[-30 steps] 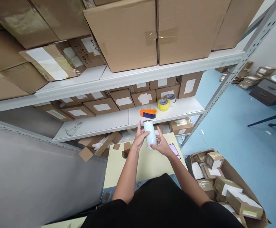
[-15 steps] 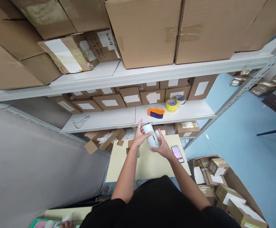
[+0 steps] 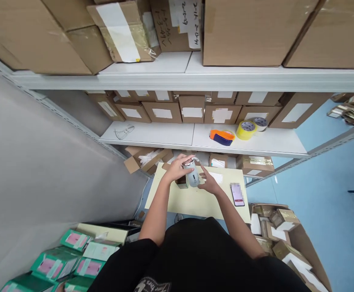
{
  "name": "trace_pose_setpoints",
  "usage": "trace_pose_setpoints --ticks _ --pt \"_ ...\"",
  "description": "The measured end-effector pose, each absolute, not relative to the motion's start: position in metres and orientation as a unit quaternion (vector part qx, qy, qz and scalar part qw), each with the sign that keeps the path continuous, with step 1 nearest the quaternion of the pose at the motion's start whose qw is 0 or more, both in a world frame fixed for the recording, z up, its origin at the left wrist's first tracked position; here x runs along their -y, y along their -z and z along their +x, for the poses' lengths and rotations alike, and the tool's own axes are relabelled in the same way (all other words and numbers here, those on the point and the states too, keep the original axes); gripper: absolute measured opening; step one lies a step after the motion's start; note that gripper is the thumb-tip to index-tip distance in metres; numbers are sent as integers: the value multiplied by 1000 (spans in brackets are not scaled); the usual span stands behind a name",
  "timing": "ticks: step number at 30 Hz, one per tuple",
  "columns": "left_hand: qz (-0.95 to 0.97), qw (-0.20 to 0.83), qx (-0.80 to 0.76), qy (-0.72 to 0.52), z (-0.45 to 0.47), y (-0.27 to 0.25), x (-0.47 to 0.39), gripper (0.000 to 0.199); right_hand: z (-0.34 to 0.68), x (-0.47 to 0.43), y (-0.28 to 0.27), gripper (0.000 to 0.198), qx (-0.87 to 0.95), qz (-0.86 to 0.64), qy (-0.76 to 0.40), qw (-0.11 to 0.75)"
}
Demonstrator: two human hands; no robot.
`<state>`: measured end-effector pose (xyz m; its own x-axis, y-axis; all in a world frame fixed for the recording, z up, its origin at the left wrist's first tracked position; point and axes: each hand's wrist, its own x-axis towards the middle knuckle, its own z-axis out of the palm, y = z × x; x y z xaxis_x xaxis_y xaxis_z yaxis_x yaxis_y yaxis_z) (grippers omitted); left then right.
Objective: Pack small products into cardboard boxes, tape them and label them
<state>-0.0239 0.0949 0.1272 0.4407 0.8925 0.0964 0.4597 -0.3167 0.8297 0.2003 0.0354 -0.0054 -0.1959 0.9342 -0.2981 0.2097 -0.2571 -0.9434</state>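
Observation:
Above the cream table (image 3: 180, 200) I hold a pale blue tumbler (image 3: 193, 179) with a shiny lid and a light strap at its top, tilted slightly. My left hand (image 3: 177, 168) is closed around the lid and upper left side. My right hand (image 3: 209, 182) grips the lower right side, its index finger raised by the strap. Just left of the tumbler, a small open box (image 3: 182, 182) stands on the table, partly hidden by my left hand. A phone (image 3: 237, 194) with a lit screen and a white paper (image 3: 216, 177) lie to the right.
A shelf (image 3: 165, 136) ahead holds labelled cartons, an orange-and-blue tape dispenser (image 3: 222, 137), a yellow tape roll (image 3: 246, 129) and glasses (image 3: 124, 132). A large carton of parcels (image 3: 282, 219) stands right. Green boxes (image 3: 52, 263) are at lower left, with part of another person's hand (image 3: 60, 287).
My view has turned, bringing more green boxes into sight. My left hand has moved up from the tumbler's side onto its lid, and the tumbler now stands more upright.

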Motion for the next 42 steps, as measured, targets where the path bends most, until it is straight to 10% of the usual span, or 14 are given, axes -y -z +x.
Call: trace_pose_setpoints --ticks 15,32,42 --pt "733 350 -514 -276 -117 -25 -98 52 77 -65 123 9 488 -716 -425 263" --pt "851 235 -462 -83 -87 84 -103 42 71 -54 151 37 402 -778 -394 278" --pt "558 447 -616 -331 -131 147 -102 40 56 -45 152 29 381 -788 -384 295"
